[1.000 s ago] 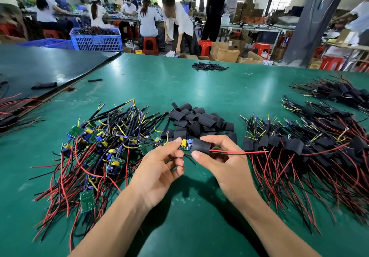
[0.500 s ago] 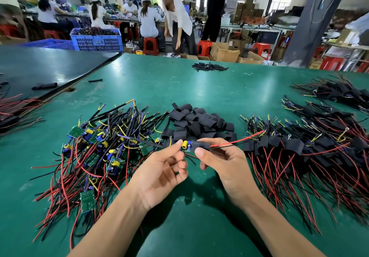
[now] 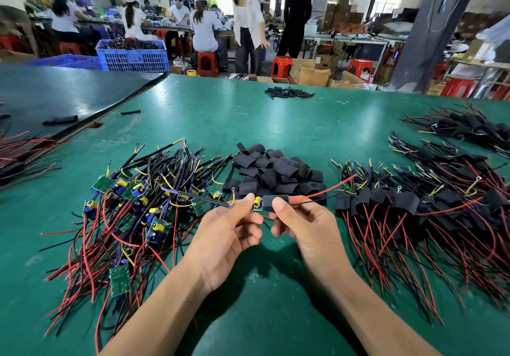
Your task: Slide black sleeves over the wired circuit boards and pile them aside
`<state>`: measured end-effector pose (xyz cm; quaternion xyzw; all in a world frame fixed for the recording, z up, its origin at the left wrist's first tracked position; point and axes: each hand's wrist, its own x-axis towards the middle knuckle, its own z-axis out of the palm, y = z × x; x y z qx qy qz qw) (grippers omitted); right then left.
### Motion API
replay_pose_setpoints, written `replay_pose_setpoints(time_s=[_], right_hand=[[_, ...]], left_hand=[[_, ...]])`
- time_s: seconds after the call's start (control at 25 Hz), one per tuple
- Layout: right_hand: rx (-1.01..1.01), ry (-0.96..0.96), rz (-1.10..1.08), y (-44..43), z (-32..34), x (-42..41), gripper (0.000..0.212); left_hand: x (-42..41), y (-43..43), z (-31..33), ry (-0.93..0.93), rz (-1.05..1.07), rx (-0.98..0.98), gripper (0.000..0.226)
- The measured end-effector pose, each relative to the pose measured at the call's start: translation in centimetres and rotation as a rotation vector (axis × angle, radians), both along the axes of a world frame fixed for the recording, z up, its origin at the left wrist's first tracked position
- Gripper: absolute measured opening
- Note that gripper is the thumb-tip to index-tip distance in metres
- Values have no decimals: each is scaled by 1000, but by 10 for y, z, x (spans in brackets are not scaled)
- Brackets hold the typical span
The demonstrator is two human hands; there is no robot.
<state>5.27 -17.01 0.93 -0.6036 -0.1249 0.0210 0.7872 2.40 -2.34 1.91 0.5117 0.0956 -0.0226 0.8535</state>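
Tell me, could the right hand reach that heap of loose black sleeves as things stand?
Probably yes for reach: the heap lies just beyond the right hand, with nothing between. But its fingers are pinching a sleeve partly over a circuit board, so it would need to let go first.

Bare boards (image 3: 132, 212) left, loose sleeves (image 3: 271, 172) centre, sleeved boards (image 3: 419, 206) right.

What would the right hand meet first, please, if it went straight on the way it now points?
Probably the pile of loose sleeves beyond it. The right hand, pinching a sleeve partly over a board, points forward and slightly left; height is unclear, so it might pass above.
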Motion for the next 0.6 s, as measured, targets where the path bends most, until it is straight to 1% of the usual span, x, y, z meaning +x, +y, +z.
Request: replay_pose_setpoints(time_s=[0.12,0.2,0.36,0.52,0.6], right_hand=[[-27,-28,-3,0,1,-2,4],[-79,-83,9,0,-1,-3,13],[-106,-104,48,-2,-1,-3,13],[-37,-33,4,0,-4,2,30],[36,12,-19,0,-4,5,29]], left_hand=[[-1,-1,-1,-52,8,42,25],[-1,-1,-1,-48,-5,45,23],[-2,1,0,-5,-55,37,26],[-1,3,1,-29,-44,-22,12],[-1,4,0,-40,-17,-35,10]])
